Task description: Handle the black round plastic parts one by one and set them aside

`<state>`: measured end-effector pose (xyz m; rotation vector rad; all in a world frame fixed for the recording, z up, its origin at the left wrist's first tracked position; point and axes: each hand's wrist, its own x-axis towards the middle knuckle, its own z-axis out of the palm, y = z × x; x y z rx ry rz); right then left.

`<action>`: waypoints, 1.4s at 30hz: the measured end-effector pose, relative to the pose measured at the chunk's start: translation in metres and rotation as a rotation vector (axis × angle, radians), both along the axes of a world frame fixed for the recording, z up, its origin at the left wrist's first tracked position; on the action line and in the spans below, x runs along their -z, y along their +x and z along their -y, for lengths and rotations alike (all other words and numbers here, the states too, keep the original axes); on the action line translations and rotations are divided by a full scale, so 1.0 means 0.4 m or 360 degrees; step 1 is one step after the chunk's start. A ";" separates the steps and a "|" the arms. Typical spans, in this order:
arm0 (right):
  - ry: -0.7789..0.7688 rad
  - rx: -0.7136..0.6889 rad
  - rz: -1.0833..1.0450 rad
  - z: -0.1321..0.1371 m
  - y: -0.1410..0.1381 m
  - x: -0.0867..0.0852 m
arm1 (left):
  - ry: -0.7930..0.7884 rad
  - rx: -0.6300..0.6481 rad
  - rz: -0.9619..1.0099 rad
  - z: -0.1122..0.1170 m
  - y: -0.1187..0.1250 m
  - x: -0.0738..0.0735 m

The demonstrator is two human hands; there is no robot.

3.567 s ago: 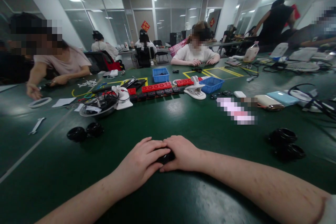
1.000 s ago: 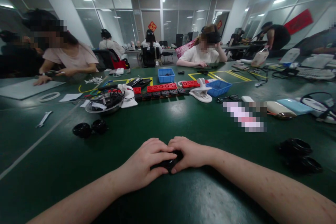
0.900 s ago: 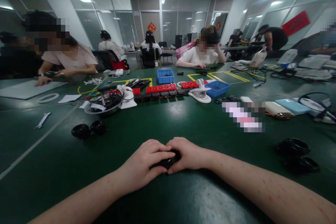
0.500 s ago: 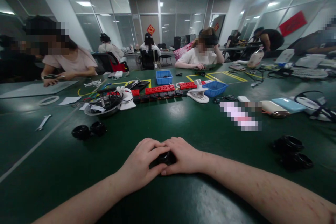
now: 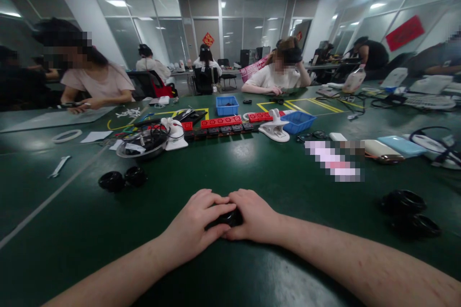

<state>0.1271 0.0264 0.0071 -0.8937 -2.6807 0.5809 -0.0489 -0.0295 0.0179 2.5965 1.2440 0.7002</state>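
Both my hands are wrapped round a glossy black rounded part [image 5: 230, 219] low over the green table [image 5: 187, 268]. From the left, my left hand [image 5: 199, 218] curls its fingers over it, the thumb along its near side. My right hand [image 5: 254, 215] closes on the opposite side, fingertips meeting those of the left. Most of the part is hidden by the fingers, so its exact kind cannot be made out. Two black ring-shaped parts [image 5: 112, 181] lie to the left, and two more black rings [image 5: 404, 201] rest to the right.
Ahead lie a bowl of cables [image 5: 131, 154], red power sockets [image 5: 221, 122], a white clip stand [image 5: 274, 130] and a blue tray [image 5: 298, 122]. A wrench [image 5: 59, 166] lies at left. Devices and cables crowd the right. Other people sit across the table.
My hands stay closed round the black part, with only a very slight shift to the right. The whole view has moved slightly.
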 end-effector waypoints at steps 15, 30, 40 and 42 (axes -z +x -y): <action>-0.0310 -0.0446 -0.0048 -0.051 0.027 -0.026 | -0.0110 0.0098 0.0058 -0.005 -0.007 -0.007; 0.0006 0.0043 0.0020 0.014 -0.001 -0.004 | -0.0117 0.0052 0.0062 -0.001 -0.007 -0.013; -0.0170 -0.0500 0.0077 -0.046 0.031 -0.028 | -0.0456 0.0285 0.0046 0.007 -0.006 -0.056; -0.0166 -0.0454 0.0054 -0.041 0.028 -0.021 | -0.0439 0.0267 0.0020 0.011 -0.003 -0.055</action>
